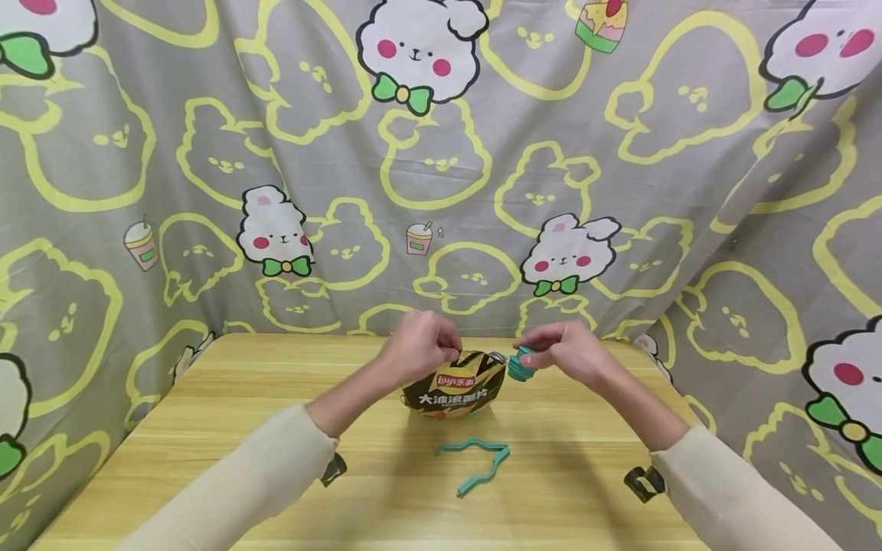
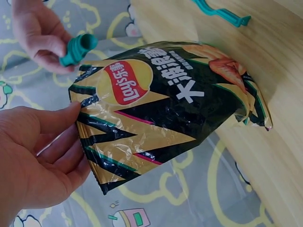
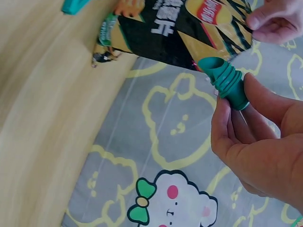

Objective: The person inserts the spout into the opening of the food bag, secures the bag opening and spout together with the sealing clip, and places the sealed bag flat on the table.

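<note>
A black-and-gold Lay's chip bag (image 1: 455, 398) stands on the table with its printed front facing me. My left hand (image 1: 420, 346) pinches the bag's top edge between thumb and fingers; the left wrist view shows the thumb on the front side of that edge (image 2: 87, 146). Between the thumb and fingertips of my right hand (image 1: 575, 348) is a small teal threaded spout (image 3: 229, 85), hollow, with its round opening turned toward the bag. The spout is held beside the bag's upper right corner. A teal bag-clip strip (image 1: 499, 453), folded at an angle, lies in front of the bag.
The light wooden table (image 1: 227, 428) ends at the back against a grey curtain (image 1: 441, 191) with cartoon animals. More curtain hangs at both sides. Dark bands (image 1: 644, 484) sit at the cuffs of both cream sleeves.
</note>
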`<action>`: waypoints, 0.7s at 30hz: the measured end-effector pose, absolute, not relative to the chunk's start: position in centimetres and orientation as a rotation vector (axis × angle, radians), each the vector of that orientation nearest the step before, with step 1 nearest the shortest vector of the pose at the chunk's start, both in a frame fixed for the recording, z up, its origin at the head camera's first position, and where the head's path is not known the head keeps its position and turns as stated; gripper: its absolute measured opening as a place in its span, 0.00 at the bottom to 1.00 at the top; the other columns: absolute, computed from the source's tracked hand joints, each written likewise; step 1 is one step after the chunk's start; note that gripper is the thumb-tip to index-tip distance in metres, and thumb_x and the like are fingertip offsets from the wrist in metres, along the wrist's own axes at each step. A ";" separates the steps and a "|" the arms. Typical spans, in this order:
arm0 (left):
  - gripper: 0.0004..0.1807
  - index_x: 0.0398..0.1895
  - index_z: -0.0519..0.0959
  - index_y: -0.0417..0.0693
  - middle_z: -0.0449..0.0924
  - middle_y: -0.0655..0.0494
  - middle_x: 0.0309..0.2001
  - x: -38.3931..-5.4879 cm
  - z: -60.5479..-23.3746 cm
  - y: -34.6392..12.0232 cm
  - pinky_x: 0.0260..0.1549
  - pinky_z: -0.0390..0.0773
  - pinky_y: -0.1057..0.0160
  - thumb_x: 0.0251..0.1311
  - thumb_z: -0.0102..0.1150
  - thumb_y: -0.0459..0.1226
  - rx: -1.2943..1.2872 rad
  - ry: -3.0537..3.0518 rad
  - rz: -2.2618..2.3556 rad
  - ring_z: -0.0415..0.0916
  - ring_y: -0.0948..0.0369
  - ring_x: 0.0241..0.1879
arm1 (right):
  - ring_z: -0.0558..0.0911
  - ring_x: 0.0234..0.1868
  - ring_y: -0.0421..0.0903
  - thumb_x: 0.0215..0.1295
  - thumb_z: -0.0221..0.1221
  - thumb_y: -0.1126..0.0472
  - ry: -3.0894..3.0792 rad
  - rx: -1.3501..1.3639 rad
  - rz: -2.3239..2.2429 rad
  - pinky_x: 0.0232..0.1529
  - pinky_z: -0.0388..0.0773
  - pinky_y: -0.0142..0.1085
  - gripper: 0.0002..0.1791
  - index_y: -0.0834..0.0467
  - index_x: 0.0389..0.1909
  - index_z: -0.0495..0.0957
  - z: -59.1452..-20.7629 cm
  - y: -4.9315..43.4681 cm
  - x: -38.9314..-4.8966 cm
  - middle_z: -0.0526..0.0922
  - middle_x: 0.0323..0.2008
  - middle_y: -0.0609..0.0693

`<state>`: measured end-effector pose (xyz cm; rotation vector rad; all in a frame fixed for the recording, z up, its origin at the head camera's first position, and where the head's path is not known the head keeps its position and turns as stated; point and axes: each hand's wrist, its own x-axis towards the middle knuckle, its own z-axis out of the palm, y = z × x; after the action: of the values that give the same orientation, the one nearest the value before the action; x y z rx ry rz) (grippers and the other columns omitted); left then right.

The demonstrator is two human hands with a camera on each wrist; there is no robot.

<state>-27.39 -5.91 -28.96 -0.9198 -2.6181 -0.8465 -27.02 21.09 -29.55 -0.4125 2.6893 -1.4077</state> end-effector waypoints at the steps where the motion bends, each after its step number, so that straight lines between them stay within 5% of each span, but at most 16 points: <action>1: 0.05 0.27 0.88 0.45 0.88 0.56 0.27 -27.4 -29.1 -5.9 0.33 0.85 0.65 0.57 0.70 0.28 -0.922 -2.612 -0.844 0.85 0.64 0.28 | 0.86 0.46 0.47 0.64 0.68 0.62 2.691 -0.413 -1.414 0.62 0.77 0.54 0.16 0.61 0.52 0.86 -29.4 21.1 -27.1 0.88 0.49 0.56; 21: 0.04 0.28 0.88 0.42 0.89 0.54 0.27 -28.0 -29.6 -5.4 0.33 0.85 0.65 0.56 0.68 0.26 -0.921 -2.583 -0.833 0.86 0.62 0.29 | 0.86 0.46 0.47 0.63 0.69 0.62 2.724 -0.406 -1.404 0.60 0.77 0.52 0.15 0.59 0.51 0.86 -28.3 19.6 -28.2 0.89 0.45 0.53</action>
<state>-28.04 -5.35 -29.61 -0.9209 -2.5835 -0.8332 -28.15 19.55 -28.28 -0.4059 2.7235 -1.4045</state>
